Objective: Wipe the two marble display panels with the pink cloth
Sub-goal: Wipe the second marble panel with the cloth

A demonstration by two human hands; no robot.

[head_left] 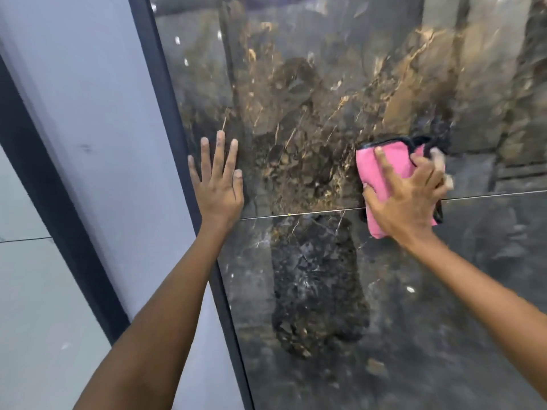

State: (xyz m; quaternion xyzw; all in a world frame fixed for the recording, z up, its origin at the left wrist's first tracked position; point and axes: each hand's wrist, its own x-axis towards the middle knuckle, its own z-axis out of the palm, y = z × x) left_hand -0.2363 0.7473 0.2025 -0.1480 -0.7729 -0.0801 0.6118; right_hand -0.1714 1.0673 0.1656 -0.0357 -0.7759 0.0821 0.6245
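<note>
Marble, dark and glossy with brown and gold veining, filled most of what I saw: an upper panel [310, 93] and a lower panel [340, 306], meeting at a thin horizontal seam [296, 213]. I used that seam as my reference.

My right hand [410, 199] pressed the pink cloth [384, 170] flat against the stone, straddling the seam toward its right part. Most of the cloth lay above the seam on the upper panel, and a lower corner hung below it onto the lower panel. The cloth had a black edge showing along its top. The fingers were spread over the cloth and slightly bent; the outer ones were blurred, so I could not tell whether they pinched the cloth or only pushed on it.

My left hand [217, 184] was well apart from the right, just above the seam's left end. It was flat and open, fingers straight and pointing up, palm against the upper panel beside the black frame strip [168, 113].

Left of that strip stood a pale grey panel [88, 99], and further left another dark strip [44, 179] ran downward.
</note>
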